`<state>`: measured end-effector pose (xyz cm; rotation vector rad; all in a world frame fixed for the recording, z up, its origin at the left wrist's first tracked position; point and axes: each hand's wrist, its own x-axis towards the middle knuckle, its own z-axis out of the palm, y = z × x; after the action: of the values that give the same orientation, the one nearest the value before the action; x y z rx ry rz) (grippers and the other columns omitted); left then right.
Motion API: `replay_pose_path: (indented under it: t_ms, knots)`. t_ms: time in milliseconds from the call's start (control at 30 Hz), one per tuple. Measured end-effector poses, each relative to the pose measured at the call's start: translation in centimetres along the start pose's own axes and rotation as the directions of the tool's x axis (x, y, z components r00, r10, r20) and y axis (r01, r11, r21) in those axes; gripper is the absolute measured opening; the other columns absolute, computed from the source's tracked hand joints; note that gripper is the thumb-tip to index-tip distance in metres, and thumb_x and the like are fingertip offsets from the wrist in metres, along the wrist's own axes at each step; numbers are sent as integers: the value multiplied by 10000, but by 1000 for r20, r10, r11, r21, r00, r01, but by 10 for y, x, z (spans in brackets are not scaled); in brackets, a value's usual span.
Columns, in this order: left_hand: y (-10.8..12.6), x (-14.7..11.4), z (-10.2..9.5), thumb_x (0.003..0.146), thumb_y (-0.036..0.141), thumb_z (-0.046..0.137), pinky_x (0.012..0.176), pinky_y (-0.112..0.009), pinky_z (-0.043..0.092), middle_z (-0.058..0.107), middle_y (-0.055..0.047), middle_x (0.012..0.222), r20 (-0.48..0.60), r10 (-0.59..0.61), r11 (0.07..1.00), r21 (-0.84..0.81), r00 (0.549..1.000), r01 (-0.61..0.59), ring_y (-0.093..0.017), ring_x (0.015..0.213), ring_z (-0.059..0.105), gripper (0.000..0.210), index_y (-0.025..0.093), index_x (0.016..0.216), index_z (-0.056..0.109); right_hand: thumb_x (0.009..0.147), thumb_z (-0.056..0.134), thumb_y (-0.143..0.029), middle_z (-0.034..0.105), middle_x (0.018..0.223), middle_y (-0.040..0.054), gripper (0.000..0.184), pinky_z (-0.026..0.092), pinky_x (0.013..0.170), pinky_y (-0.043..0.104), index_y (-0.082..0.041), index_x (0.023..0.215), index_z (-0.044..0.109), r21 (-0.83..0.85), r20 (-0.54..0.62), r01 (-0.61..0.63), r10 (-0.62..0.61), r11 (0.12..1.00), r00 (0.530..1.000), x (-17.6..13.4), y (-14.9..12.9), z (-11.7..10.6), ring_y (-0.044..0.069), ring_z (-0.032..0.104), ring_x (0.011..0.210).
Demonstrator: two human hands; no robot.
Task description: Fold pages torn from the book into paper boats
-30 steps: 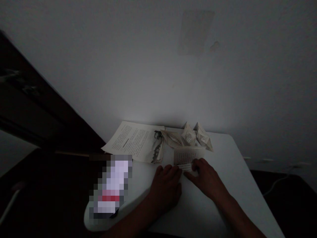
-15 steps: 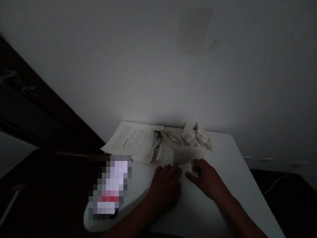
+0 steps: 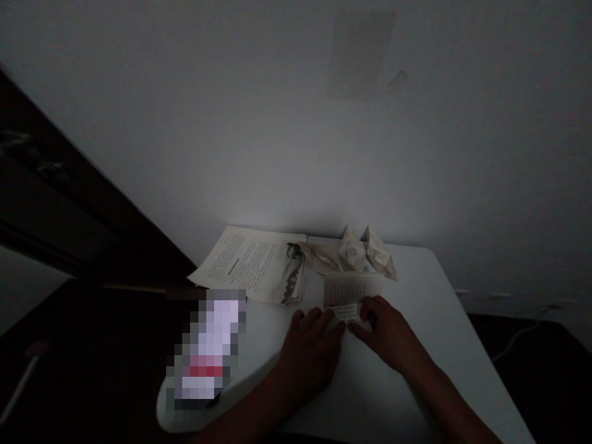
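Note:
A printed sheet of paper [image 3: 346, 291] lies on the white table with its near edge folded over into a narrow strip. My left hand [image 3: 312, 348] rests at the strip's left end, fingers bent over it and the thumb at the near edge. At the right end, my right hand [image 3: 388, 333] pinches the strip between thumb and forefinger. Just behind the sheet stand several folded paper shapes: one flat, boat-like piece [image 3: 320, 258] and two pointed ones, a left one [image 3: 352, 251] and a right one [image 3: 380, 254].
A stack of printed pages [image 3: 245, 262] lies at the table's back left. In front of it is a blurred-out phone-like object [image 3: 208, 345]. The white table [image 3: 444, 345] meets a pale wall [image 3: 259, 123]. A dark door [image 3: 83, 185] is at left, a cable [image 3: 518, 339] at right.
My left thumb has moved up and right to the strip's near edge, close to the right thumb. The right hand has barely shifted. The sheet stays in place.

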<state>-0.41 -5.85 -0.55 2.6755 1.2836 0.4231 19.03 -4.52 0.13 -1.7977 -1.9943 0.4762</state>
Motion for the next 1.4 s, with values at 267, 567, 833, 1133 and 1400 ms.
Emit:
replay_pose_path:
  t_ms: [267,567,833,1133,1400]
  knots:
    - [5,-3,0,879,340,437,921,-524,307,459,-50,1309,-7,-37,999,13,999,37,-294,1153,399,369,305,1245,465,714,620,-267,503,776,6,190,400,614,272,-213,708,438,29,45,-4,2,1000,999,1,0,-2,161,522,681]
    - [7,-5,8,895,353,407,918,-512,321,455,-65,1325,-20,-14,996,86,1000,16,-312,1164,404,393,296,1282,440,718,612,-256,517,786,12,177,408,637,282,-212,708,441,53,36,4,-6,999,999,-1,-1,-3,164,525,696]
    - [12,-7,12,923,351,354,948,-474,291,506,-51,1295,-47,73,995,64,996,-70,-249,1145,435,385,225,1272,455,710,605,-258,528,773,12,155,410,625,278,-212,702,457,47,4,24,-24,999,1000,-2,2,0,163,530,683]
    - [13,-4,6,900,409,382,945,-470,279,511,-52,1284,-15,35,999,-23,999,-35,-253,1152,421,418,211,1262,448,708,605,-249,522,772,7,161,410,616,269,-213,699,448,51,7,41,-42,998,999,-3,1,-2,158,533,678]
    - [8,-5,5,841,530,425,886,-485,317,432,-73,1342,37,3,999,-49,999,-2,-308,1154,396,523,254,1284,429,716,600,-269,531,791,14,146,421,622,276,-213,707,466,50,12,29,-30,998,999,-2,2,-1,162,544,682]
